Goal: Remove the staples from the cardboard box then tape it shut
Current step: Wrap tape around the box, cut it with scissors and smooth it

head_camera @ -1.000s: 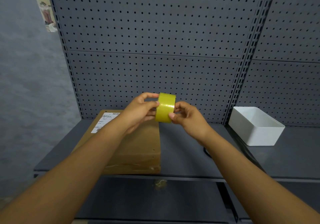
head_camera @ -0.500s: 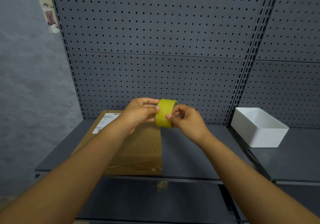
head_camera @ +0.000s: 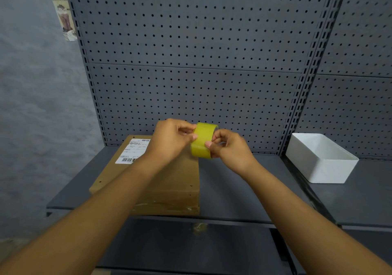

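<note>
A yellow roll of tape (head_camera: 203, 140) is held upright in the air between both hands, above the right edge of the cardboard box. My left hand (head_camera: 171, 140) grips its left side, thumb and fingertips on the outer face. My right hand (head_camera: 230, 150) pinches its right side, fingertips on the tape's surface. The flat brown cardboard box (head_camera: 169, 181) lies closed on the grey shelf (head_camera: 233, 189), with a white shipping label (head_camera: 133, 150) at its far left. My left forearm hides part of the box's top.
A white plastic bin (head_camera: 322, 158) stands on the shelf at the right. A grey pegboard wall (head_camera: 201, 62) rises behind the shelf. A lower shelf (head_camera: 191, 247) lies below the front edge. A small poster (head_camera: 64, 15) hangs on the left wall.
Both hands have shifted slightly on the roll, which has turned a little and tilted. The box has not moved.
</note>
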Action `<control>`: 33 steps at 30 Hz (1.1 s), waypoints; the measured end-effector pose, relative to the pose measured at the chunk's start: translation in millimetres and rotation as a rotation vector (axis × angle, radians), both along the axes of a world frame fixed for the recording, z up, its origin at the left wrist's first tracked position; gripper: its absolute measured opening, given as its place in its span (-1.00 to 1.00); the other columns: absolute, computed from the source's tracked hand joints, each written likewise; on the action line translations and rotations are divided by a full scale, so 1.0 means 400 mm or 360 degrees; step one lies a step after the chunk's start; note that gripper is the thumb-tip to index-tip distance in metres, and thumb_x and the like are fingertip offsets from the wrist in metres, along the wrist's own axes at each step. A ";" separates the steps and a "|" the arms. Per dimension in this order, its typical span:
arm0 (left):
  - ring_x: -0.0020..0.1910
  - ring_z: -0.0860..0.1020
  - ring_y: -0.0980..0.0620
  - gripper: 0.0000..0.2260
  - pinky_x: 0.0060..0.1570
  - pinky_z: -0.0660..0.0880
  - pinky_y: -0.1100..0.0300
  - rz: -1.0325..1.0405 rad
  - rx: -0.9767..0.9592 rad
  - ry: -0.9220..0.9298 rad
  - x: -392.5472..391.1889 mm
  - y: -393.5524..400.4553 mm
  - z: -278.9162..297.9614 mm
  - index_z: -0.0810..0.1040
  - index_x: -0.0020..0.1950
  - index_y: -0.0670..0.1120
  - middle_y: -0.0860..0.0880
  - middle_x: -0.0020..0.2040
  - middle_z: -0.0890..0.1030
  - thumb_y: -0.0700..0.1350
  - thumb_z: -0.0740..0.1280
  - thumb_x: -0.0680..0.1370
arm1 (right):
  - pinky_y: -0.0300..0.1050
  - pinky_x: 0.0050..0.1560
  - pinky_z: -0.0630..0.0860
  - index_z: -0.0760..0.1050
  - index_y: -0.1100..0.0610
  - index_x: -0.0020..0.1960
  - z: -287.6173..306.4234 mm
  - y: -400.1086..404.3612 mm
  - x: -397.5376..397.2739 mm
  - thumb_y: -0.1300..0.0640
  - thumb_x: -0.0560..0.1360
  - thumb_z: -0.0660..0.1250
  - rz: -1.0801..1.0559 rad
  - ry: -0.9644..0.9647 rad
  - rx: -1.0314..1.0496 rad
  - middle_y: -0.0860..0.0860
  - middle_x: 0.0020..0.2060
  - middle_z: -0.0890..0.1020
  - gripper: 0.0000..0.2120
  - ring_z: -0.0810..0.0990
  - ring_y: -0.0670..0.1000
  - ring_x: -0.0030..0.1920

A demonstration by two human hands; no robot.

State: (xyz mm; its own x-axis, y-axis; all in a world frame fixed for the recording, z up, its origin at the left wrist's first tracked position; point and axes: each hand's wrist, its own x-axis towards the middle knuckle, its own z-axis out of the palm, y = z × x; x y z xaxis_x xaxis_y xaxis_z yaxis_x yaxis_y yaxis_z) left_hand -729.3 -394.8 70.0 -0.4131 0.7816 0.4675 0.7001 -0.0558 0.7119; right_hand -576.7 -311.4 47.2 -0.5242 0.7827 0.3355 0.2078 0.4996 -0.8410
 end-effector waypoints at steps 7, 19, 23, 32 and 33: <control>-0.20 0.61 0.19 -0.88 -0.14 0.49 0.46 0.0019 0.0059 0.0160 -0.002 -0.011 -0.001 0.71 -0.07 -0.08 0.05 -0.17 0.69 -0.14 0.52 0.41 | 0.14 -0.04 0.59 0.48 0.18 -0.14 -0.005 0.000 0.006 0.17 0.49 0.40 0.0040 -0.0067 0.0045 0.06 -0.22 0.53 -0.87 0.52 0.03 -0.19; -0.28 0.54 0.21 -0.94 -0.25 0.42 0.48 0.0068 0.0020 0.0076 -0.007 -0.003 -0.027 0.64 -0.22 -0.07 0.09 -0.27 0.63 -0.13 0.50 0.42 | 0.06 -0.09 0.54 0.46 0.23 -0.13 -0.017 -0.006 0.004 0.19 0.49 0.39 0.0085 -0.0140 0.0118 -0.01 -0.28 0.47 -0.86 0.42 -0.03 -0.27; -0.17 0.57 0.19 -0.90 -0.13 0.43 0.48 0.0059 0.0089 0.0108 -0.007 -0.005 -0.033 0.64 -0.01 -0.06 0.09 -0.17 0.63 -0.14 0.44 0.48 | 0.22 -0.02 0.56 0.41 0.14 -0.22 -0.014 -0.017 -0.017 0.18 0.51 0.37 0.0054 -0.0061 -0.0037 0.00 -0.34 0.47 -0.82 0.49 0.05 -0.22; -0.05 0.61 0.10 -0.79 0.03 0.56 0.04 0.0176 -0.0031 0.0195 -0.048 -0.012 -0.060 0.66 0.02 0.01 0.04 -0.05 0.68 0.00 0.50 0.41 | -0.12 -0.31 0.30 0.27 0.09 -0.20 -0.032 -0.040 -0.077 0.13 0.57 0.26 -0.0013 -0.0294 -0.0080 -0.03 -0.39 0.39 -0.78 0.36 -0.02 -0.34; -0.03 0.61 0.10 -0.81 0.04 0.55 0.02 0.0181 -0.0005 0.0190 -0.048 -0.011 -0.063 0.66 -0.02 0.01 0.05 -0.03 0.68 0.00 0.50 0.40 | -0.13 -0.34 0.29 0.28 0.11 -0.19 -0.031 -0.037 -0.075 0.14 0.56 0.27 -0.0018 -0.0304 -0.0058 -0.03 -0.40 0.39 -0.79 0.36 -0.04 -0.36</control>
State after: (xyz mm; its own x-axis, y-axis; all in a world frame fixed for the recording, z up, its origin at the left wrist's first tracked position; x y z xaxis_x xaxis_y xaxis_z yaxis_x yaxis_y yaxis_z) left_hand -748.5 -399.1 45.0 -0.4406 0.7343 0.5164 0.7815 0.0307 0.6231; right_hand -606.7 -326.4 34.9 -0.5665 0.7988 0.2024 0.3708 0.4664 -0.8031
